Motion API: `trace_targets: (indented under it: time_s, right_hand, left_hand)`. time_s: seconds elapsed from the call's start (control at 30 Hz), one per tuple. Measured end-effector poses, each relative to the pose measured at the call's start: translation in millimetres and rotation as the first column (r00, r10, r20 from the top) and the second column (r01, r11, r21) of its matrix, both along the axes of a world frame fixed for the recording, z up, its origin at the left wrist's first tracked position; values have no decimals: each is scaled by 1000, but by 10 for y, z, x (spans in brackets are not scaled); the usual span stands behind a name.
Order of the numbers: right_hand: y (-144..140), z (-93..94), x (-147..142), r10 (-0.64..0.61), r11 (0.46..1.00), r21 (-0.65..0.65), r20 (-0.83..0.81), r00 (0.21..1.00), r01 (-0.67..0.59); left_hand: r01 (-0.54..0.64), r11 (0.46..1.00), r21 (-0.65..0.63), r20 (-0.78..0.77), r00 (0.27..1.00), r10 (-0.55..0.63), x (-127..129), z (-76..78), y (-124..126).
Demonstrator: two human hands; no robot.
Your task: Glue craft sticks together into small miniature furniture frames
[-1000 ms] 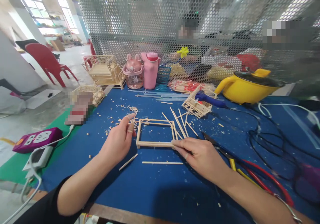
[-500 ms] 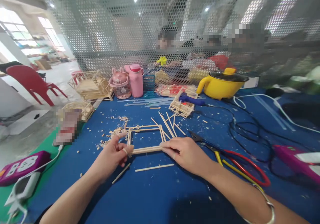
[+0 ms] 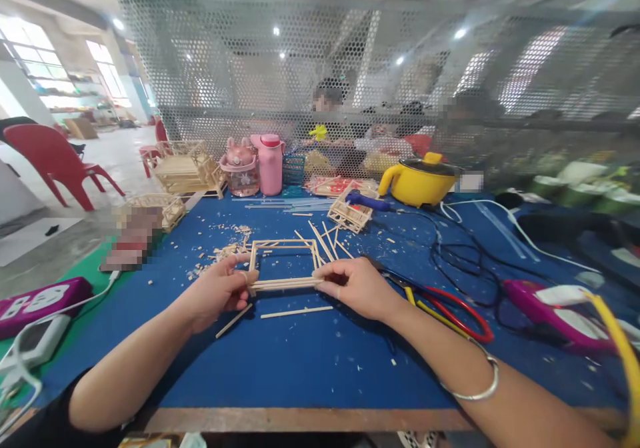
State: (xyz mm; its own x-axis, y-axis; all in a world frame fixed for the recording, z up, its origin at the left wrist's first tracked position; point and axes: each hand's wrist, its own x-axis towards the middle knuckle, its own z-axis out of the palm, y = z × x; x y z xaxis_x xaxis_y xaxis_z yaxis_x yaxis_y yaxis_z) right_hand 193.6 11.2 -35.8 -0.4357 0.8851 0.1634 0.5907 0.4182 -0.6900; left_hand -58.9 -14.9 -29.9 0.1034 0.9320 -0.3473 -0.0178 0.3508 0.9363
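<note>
We see the left hand [image 3: 220,288] and the right hand [image 3: 353,287] both closed on the near rail of a square stick frame [image 3: 284,263], which lies flat on the blue worktop [image 3: 300,361]. The left hand pinches the near left corner of the frame between thumb and fingertips. The right hand pinches the near right corner in the same way. The near rail runs straight between the two hands, and the rest of the frame extends away from them.

Just below the hands, on the near side, we note two loose sticks: one stick [image 3: 297,312] lies almost level under the right hand, and a shorter stick [image 3: 233,321] lies at a slant under the left hand. Neither touches the frame.

Beyond the right hand, several more loose sticks [image 3: 325,238] lie fanned out beside the far right corner of the frame. Wood chips [image 3: 227,248] are scattered beyond the left hand.

To the outer side of the right hand we find cutters with red and yellow handles [image 3: 445,305], near the wrist, which carries a metal bangle [image 3: 475,385]. Farther beyond the right hand stand a small stick crate [image 3: 350,213] and a yellow pot [image 3: 417,180]. Farther beyond the left hand stand a pink bottle [image 3: 271,163] and a pink cup [image 3: 239,167].
</note>
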Motion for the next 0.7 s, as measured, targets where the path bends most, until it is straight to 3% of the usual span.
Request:
trace_targets:
  time_s: [0.3, 0.7]
  right_hand:
    - [20, 17, -8, -17, 1000, 7, 44, 999, 17]
    - [-13, 82, -89, -60, 998, -22, 69, 996, 62]
  left_hand:
    - [-64, 996, -69, 149, 986, 74, -16, -6, 44]
    - [-82, 995, -57, 109, 990, 88, 14, -20, 31]
